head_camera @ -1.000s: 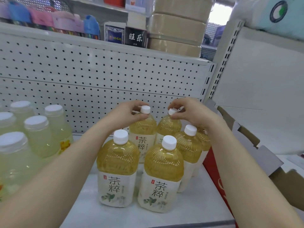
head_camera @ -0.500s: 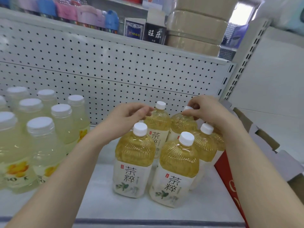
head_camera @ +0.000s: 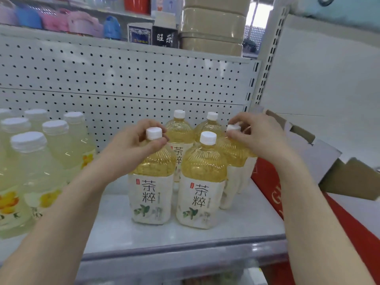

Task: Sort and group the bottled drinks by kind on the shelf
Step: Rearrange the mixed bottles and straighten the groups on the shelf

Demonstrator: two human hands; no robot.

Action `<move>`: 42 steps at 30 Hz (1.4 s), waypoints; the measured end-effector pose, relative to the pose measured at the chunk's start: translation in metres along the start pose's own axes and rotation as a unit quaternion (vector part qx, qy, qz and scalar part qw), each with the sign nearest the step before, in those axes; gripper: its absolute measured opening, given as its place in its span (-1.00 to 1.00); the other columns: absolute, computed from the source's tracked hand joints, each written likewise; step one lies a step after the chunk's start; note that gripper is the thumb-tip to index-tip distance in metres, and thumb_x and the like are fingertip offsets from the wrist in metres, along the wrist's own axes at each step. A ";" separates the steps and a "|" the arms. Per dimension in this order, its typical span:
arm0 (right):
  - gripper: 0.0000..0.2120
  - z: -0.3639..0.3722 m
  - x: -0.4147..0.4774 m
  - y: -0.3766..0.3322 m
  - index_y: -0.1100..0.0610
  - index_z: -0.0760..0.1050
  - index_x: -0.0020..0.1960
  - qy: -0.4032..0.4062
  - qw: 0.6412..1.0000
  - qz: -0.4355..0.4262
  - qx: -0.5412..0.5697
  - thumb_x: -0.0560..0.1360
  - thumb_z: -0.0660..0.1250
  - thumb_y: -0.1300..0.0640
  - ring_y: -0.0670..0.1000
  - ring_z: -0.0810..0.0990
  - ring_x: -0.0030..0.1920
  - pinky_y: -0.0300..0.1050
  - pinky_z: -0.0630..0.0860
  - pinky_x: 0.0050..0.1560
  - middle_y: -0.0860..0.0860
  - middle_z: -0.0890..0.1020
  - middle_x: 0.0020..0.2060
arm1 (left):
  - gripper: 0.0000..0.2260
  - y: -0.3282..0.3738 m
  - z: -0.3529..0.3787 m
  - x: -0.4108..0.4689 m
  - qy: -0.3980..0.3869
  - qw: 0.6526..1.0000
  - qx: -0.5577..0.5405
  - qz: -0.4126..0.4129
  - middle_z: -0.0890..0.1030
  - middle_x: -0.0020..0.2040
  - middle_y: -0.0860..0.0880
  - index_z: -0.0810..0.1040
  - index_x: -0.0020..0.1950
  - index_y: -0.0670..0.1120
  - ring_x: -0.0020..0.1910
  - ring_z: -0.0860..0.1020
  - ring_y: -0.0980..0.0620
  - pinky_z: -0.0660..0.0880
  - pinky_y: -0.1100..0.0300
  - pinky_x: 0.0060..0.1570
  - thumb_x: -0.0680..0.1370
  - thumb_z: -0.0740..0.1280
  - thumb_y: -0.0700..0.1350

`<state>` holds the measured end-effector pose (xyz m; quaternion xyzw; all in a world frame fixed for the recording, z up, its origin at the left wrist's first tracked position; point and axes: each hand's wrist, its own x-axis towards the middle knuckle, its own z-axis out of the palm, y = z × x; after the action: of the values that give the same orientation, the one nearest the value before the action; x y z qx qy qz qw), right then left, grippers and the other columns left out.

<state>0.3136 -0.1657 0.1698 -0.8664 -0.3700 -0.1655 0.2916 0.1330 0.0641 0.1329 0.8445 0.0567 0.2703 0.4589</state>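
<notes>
Pegboard [head_camera: 123, 79] backs a pale shelf [head_camera: 205, 233]. Landmark for all positions is the free front tea bottle [head_camera: 203, 167], white-capped and untouched.

Change noted: both hands are off the two back-row tea bottles [head_camera: 179, 128], which stand upright and unheld behind the landmark.

- The left hand [head_camera: 131, 142] now curls thumb and fingers round the neck of the left tea bottle [head_camera: 153, 167], just left of the landmark.
- The right hand [head_camera: 259, 134] now pinches the cap of the right tea bottle [head_camera: 233, 153], just right of the landmark and slightly behind it.
- Neither held bottle looks lifted.
- Pale lemon drinks [head_camera: 51, 151] stand well left of the landmark, apart from the tea.
- A red carton [head_camera: 267, 182] lies to the landmark's right.

Judgement: the back row looks set, and the hands have taken up the next pair, probably to square it into the tea block. The two kinds already stand separate.
</notes>
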 end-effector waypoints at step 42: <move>-0.26 0.003 -0.095 0.036 -0.07 0.12 0.54 -0.027 0.991 0.113 0.073 0.50 0.43 -0.10 0.12 0.50 0.28 -0.02 0.44 0.10 0.08 0.42 0.34 | -0.30 0.011 0.064 -0.039 0.079 0.983 0.160 0.047 0.42 0.28 0.10 0.42 0.38 0.14 0.20 0.42 0.16 0.30 0.24 0.08 0.29 0.53 0.23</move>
<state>0.2761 -0.2360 0.1061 -0.8835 -0.2883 -0.0804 0.3604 0.1303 -0.0036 0.0986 0.8848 0.0956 0.3451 0.2982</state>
